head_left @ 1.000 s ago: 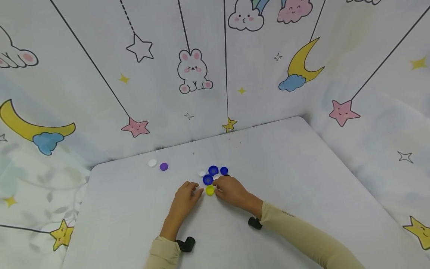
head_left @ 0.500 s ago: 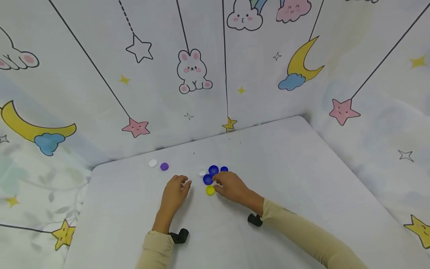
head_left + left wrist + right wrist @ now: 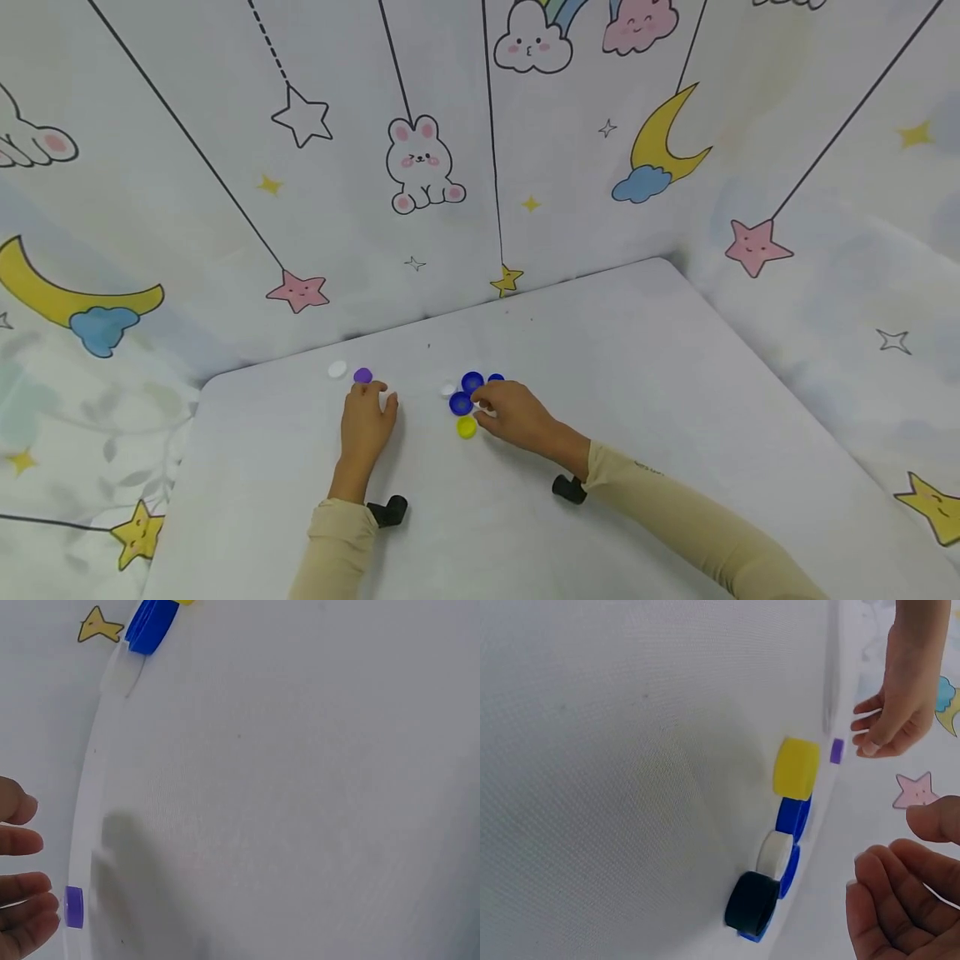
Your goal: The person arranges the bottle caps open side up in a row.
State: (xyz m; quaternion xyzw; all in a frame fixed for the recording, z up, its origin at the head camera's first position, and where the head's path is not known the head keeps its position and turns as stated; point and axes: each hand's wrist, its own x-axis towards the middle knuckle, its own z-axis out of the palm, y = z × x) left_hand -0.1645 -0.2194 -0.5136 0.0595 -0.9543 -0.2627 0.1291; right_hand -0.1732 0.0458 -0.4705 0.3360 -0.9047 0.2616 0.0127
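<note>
My left hand (image 3: 363, 423) hovers just in front of a purple bottle cap (image 3: 363, 375), its fingers loosely bent and holding nothing. Beside that cap lies a white cap (image 3: 337, 369). Over a cluster of caps, my right hand (image 3: 519, 419) hangs with thumb and fingers apart. The cluster includes a yellow cap (image 3: 467, 427), two larger blue caps (image 3: 461, 404), a smaller blue cap (image 3: 496, 378) and a white cap (image 3: 447, 389). In the right wrist view, a black cap (image 3: 751, 902) and another white cap (image 3: 775, 855) show too; in the head view the right hand mostly covers them.
The caps lie on a table (image 3: 630, 350) covered in white cloth. Its back edge meets a wall cloth (image 3: 577, 167) printed with stars, moons and a rabbit. A black wrist device (image 3: 388, 511) is strapped below the left hand, another (image 3: 570, 489) below the right.
My left hand has moved left, from beside the yellow cap to the purple cap. My right hand has lifted its fingers slightly and stays over the cluster. The caps lie where they were.
</note>
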